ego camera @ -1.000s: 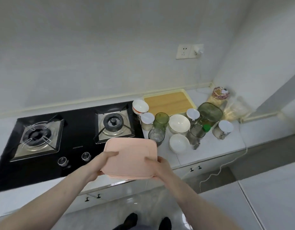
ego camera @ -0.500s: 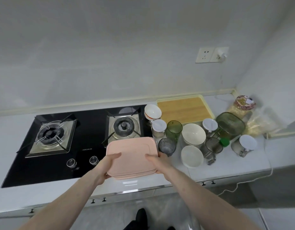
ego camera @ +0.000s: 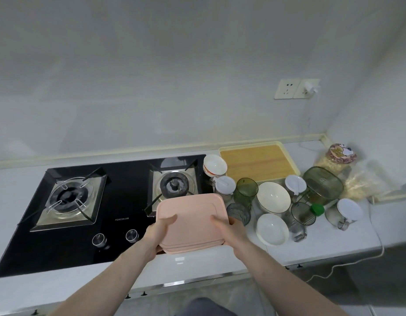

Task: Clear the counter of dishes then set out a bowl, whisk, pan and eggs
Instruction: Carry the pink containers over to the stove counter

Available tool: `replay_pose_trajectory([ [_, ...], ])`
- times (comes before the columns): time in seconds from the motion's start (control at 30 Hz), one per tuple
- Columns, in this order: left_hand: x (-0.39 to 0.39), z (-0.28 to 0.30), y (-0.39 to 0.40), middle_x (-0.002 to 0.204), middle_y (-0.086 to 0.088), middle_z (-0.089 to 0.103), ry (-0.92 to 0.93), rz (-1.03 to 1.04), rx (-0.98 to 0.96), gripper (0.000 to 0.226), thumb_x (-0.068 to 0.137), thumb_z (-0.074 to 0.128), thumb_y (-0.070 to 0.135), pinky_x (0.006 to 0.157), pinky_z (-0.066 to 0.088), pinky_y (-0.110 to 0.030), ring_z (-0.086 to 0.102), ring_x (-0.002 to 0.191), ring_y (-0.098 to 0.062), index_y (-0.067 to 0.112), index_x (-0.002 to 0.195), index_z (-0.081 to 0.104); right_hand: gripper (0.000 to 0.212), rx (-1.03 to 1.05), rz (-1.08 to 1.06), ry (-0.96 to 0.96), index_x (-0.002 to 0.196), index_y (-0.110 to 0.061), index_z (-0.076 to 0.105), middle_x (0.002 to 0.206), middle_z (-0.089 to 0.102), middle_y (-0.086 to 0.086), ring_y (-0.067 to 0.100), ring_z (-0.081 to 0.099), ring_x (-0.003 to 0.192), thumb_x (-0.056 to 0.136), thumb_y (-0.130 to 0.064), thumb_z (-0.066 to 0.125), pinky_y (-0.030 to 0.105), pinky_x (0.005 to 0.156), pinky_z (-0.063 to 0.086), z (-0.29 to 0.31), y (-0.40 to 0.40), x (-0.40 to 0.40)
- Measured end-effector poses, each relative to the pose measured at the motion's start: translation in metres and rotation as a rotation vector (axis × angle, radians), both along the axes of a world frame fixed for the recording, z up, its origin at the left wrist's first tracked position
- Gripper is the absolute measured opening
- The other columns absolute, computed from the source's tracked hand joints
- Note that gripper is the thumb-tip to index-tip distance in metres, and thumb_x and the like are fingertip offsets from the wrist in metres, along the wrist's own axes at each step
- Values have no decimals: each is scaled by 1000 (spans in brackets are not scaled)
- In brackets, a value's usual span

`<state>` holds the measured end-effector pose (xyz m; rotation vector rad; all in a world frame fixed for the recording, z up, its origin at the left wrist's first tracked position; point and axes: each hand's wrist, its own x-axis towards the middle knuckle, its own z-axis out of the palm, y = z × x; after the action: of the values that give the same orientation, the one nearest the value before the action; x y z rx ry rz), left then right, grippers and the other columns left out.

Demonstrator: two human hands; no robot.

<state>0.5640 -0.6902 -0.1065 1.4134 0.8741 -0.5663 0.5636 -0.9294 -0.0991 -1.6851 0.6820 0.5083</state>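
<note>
A: Grip status?
B: Left hand (ego camera: 155,233) and right hand (ego camera: 231,231) each clamp a side of the pink tray (ego camera: 191,222), thumbs on top.
A: Location?
B: Over the bench (ego camera: 197,267) front, between hob (ego camera: 120,201) and white bowl (ego camera: 272,228).

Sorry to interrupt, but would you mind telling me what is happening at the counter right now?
A person grips a pink tray with both hands, left hand and right hand on opposite edges, holding it over the counter edge beside the gas stove. To the right, white bowls, green cups and lidded jars crowd the counter.
</note>
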Motion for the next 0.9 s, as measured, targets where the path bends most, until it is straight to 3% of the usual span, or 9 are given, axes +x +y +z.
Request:
replay_pose_trajectory([
  [0.1, 4, 3, -1, 109, -10, 73, -9, 19, 6, 70, 72, 84, 48, 88, 58, -44, 69, 100, -30, 9, 124, 60, 44, -12, -25, -5, 107, -21, 70, 101, 74, -2, 20, 70, 93, 80, -55, 75, 37, 74, 60, 2, 3, -4],
  [0.27, 6, 8, -3, 108, -8, 75, -10, 24, -3, 82, 56, 85, 55, 92, 58, -45, 70, 100, -31, 10, 121, 63, 58, 6, -45, 13, 113, -19, 67, 106, 72, -2, 21, 69, 97, 76, -63, 72, 41, 86, 61, 4, 3, -4],
  [0.4, 0, 15, -8, 107, -9, 74, -36, 74, 6, 66, 73, 83, 52, 91, 57, -43, 69, 99, -29, 8, 119, 63, 49, 71, -21, 56, 122, -23, 59, 115, 66, -6, 19, 63, 108, 84, -52, 69, 44, 94, 58, 12, 2, -9],
  [0.57, -26, 25, -20, 108, -6, 66, -80, 224, -39, 47, 85, 74, 45, 88, 55, -42, 64, 97, -26, 14, 117, 58, 35, 130, 2, 69, 118, -29, 56, 121, 60, -7, 22, 59, 113, 89, -45, 67, 39, 86, 60, 17, -3, -25],
  [0.67, -51, 23, -27, 115, -2, 65, -86, 271, -46, 49, 86, 73, 45, 100, 47, -42, 60, 111, -26, 17, 123, 59, 39, 144, 22, 65, 124, -27, 58, 115, 61, -7, 24, 61, 111, 90, -44, 67, 36, 81, 60, 16, -11, -34],
  [0.77, -72, 23, -34, 121, -1, 63, -96, 275, -30, 46, 91, 68, 41, 105, 46, -43, 57, 118, -23, 16, 129, 59, 40, 169, 50, 76, 126, -28, 57, 110, 60, -6, 25, 64, 107, 92, -46, 68, 39, 87, 60, 13, -22, -44],
  [0.9, -95, 36, -43, 128, 4, 61, -140, 247, -1, 35, 96, 62, 36, 109, 46, -45, 56, 122, -24, 22, 128, 61, 59, 232, 67, 85, 144, -29, 48, 135, 56, -6, 23, 65, 108, 92, -46, 70, 37, 83, 61, 12, -34, -59],
])
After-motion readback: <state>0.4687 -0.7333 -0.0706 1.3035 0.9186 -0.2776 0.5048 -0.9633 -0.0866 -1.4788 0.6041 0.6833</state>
